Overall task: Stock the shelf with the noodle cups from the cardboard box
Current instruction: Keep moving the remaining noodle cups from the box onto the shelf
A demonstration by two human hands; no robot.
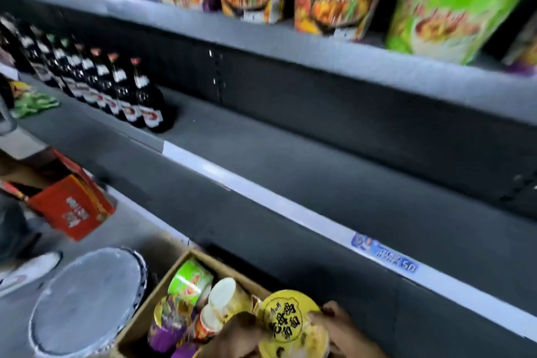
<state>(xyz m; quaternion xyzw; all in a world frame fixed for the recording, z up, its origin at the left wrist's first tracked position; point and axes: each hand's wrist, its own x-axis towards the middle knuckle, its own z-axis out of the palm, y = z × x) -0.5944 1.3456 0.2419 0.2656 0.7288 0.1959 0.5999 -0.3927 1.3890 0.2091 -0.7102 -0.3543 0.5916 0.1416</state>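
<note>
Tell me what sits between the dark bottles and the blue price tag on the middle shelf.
Nothing. In the head view the grey middle shelf is bare from the dark bottles to the blue price tag; only the white edge strip runs there.

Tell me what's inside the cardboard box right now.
The cardboard box holds a green cup, a purple cup and pale upturned cups. Both hands and the yellow cup hide the rest.

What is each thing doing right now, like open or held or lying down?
Yellow cup: held by both hands, lid sealed.
Left hand: gripping the cup.
Right hand: gripping the cup.
Box: open, cups inside.
Green cup: lying tilted in box.
Bottles: upright, capped.
</note>
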